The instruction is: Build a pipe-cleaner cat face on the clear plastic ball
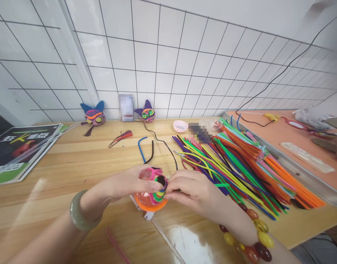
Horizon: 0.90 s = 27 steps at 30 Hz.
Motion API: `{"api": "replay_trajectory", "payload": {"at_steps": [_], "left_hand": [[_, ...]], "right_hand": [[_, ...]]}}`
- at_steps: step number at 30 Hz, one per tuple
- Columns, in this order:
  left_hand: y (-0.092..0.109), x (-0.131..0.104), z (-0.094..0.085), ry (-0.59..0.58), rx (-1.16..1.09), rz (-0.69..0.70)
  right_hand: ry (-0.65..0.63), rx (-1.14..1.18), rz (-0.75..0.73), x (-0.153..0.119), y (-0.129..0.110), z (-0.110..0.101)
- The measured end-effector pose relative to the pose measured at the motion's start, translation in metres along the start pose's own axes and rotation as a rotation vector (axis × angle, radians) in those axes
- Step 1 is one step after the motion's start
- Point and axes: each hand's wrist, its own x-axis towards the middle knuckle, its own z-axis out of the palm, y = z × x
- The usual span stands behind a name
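A clear round ball [143, 198] carries coiled pipe cleaners in pink, green, yellow and black, with an orange band around its lower edge. My left hand [130, 182] wraps over its left and top, the thumb lying across the front beside the black coil. At the right side of the coils, my right hand [189, 189] pinches with thumb and fingertips; what lies between them is too small to make out. A clear stick [167, 240] extends below the ball, near a small white piece [148, 215].
Loose pipe cleaners [240, 172] spread over the right of the wooden table [61, 205]. Two finished cat-eared balls [95, 116] stand by the tiled wall, near a pink bowl [180, 126]. A black cable [164, 141] runs behind my hands; magazines [25, 146] lie left.
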Motion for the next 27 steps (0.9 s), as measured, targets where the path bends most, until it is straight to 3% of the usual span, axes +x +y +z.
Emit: {"api": "replay_trajectory", "payload": {"at_steps": [5, 10, 16, 27], "left_hand": [[-0.0016, -0.0010, 0.0010, 0.126, 0.005, -0.055], [-0.0010, -0.0006, 0.0023, 0.110, 0.021, -0.019], [0.0007, 0.0007, 0.0031, 0.050, 0.000, 0.024], [0.0020, 0.0035, 0.0069, 0.041, 0.084, 0.096]], "right_hand": [[-0.002, -0.039, 0.142, -0.0008, -0.0008, -0.0029], [-0.067, -0.016, 0.202, -0.0004, -0.0059, -0.0065], [-0.018, 0.040, 0.282, 0.0020, -0.0086, -0.0061], [-0.031, 0.071, 0.345, 0.0027, -0.0056, -0.0075]]}}
